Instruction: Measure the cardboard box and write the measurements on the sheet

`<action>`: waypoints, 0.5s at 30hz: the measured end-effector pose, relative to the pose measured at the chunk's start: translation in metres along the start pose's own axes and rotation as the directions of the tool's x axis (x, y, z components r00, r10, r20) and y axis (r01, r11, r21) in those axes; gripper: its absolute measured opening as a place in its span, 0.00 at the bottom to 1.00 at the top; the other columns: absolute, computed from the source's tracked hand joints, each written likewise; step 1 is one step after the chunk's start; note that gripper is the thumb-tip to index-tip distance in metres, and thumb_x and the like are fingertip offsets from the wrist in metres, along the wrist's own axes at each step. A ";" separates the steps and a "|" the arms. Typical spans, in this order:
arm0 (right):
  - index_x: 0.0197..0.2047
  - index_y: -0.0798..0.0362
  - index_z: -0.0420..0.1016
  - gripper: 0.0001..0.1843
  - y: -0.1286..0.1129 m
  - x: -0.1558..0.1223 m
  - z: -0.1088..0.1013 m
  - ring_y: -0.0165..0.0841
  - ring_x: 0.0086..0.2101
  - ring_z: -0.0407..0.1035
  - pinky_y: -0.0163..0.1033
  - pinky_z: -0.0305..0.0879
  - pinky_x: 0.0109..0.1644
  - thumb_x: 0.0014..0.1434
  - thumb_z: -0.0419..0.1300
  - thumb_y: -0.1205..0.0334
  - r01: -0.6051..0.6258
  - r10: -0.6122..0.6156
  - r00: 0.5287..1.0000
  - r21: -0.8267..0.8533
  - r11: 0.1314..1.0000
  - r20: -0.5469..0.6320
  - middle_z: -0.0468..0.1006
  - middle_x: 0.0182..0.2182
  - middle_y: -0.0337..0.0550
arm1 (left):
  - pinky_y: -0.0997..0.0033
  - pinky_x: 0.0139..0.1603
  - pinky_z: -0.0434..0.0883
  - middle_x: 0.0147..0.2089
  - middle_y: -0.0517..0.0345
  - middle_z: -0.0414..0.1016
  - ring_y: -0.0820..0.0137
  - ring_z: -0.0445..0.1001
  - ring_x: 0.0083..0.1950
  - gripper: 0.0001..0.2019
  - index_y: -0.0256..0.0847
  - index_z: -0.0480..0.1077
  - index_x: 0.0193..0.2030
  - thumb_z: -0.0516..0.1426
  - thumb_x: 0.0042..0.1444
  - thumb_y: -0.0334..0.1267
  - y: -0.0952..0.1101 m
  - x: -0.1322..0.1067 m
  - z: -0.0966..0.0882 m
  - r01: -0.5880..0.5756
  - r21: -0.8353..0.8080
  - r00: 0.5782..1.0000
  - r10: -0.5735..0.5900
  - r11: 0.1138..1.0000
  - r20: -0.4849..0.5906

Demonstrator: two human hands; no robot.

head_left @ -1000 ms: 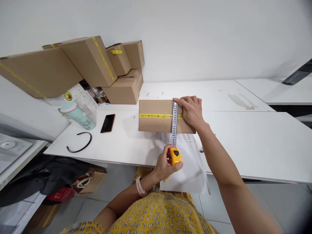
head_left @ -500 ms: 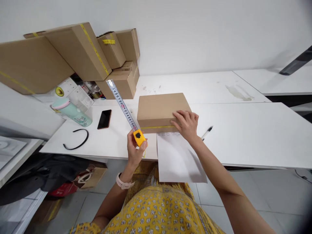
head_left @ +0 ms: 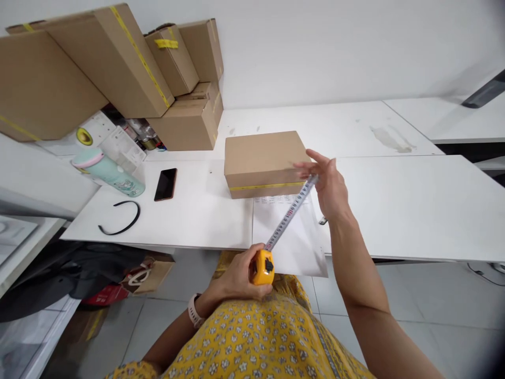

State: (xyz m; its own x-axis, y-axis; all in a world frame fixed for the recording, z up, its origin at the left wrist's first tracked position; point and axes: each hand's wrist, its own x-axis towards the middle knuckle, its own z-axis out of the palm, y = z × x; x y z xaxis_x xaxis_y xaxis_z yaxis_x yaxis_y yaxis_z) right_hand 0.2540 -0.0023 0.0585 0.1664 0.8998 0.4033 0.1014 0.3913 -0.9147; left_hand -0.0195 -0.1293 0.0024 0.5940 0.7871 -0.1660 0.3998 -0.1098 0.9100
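My left hand [head_left: 239, 276] is closed around a yellow tape measure [head_left: 263, 268] in front of my body. Its silver numbered blade sticks out up and to the right, over a sheet of paper [head_left: 290, 250]. By the blade's far end is my right hand [head_left: 333, 189], its fingers stretched out and partly blurred; whether they touch the blade I cannot make out. Behind them a closed cardboard box [head_left: 264, 158] with a yellow tape strip lies on the white table [head_left: 193, 205]. Only a bit of a pen [head_left: 323, 220] shows beside my right forearm.
Several cardboard boxes [head_left: 185, 126] are stacked against the wall at the back left. Before them stand a mint-green bottle [head_left: 112, 173], a black phone [head_left: 165, 185] and a black headband [head_left: 130, 223]. A dark object [head_left: 485, 92] rests at the far right.
My left hand has brought the tape measure right and nearer my body, swinging its blade from up-left to up-right. My right hand has come off the box's front edge to the blade's end.
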 end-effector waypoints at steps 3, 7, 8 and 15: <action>0.49 0.46 0.81 0.22 -0.006 -0.030 -0.007 0.32 0.33 0.73 0.42 0.71 0.41 0.69 0.55 0.40 -0.061 0.065 0.996 0.069 0.996 -0.059 0.81 0.34 0.40 | 0.58 0.48 0.73 0.48 0.55 0.75 0.61 0.74 0.44 0.40 0.44 0.62 0.64 0.70 0.43 0.44 -0.002 -0.002 0.000 0.004 0.063 0.995 -0.010 0.998 0.102; 0.46 0.48 0.80 0.16 0.001 -0.081 0.006 0.30 0.28 0.70 0.38 0.69 0.35 0.70 0.56 0.47 -0.134 0.156 0.976 0.144 0.981 -0.154 0.79 0.30 0.38 | 0.52 0.57 0.71 0.58 0.48 0.72 0.55 0.74 0.55 0.48 0.45 0.55 0.70 0.71 0.43 0.44 -0.003 0.002 0.004 0.044 -0.015 0.996 -0.042 0.999 0.082; 0.46 0.48 0.79 0.16 0.003 -0.095 0.014 0.30 0.28 0.72 0.38 0.70 0.35 0.71 0.56 0.48 -0.148 0.168 0.976 0.144 0.978 -0.137 0.80 0.30 0.39 | 0.52 0.59 0.71 0.61 0.46 0.70 0.55 0.74 0.57 0.51 0.45 0.52 0.72 0.71 0.43 0.44 -0.002 0.004 0.005 0.043 -0.059 0.998 -0.040 0.997 0.054; 0.57 0.48 0.76 0.17 0.022 -0.154 0.049 0.38 0.53 0.74 0.48 0.71 0.56 0.74 0.49 0.56 -0.001 0.012 1.000 -0.341 0.940 0.029 0.81 0.52 0.48 | 0.56 0.52 0.74 0.52 0.51 0.73 0.60 0.75 0.49 0.51 0.47 0.46 0.73 0.70 0.47 0.41 0.000 0.018 0.003 -0.057 -0.109 0.988 0.040 0.992 -0.150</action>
State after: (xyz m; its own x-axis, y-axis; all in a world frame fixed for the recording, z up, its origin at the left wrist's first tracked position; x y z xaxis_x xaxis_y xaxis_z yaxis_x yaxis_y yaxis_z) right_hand 0.1822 -0.1233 -0.0249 0.1392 0.9095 0.3916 0.4294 0.3009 -0.8515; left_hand -0.0067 -0.1174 -0.0020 0.4983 0.8641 -0.0704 0.2868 -0.0877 0.9540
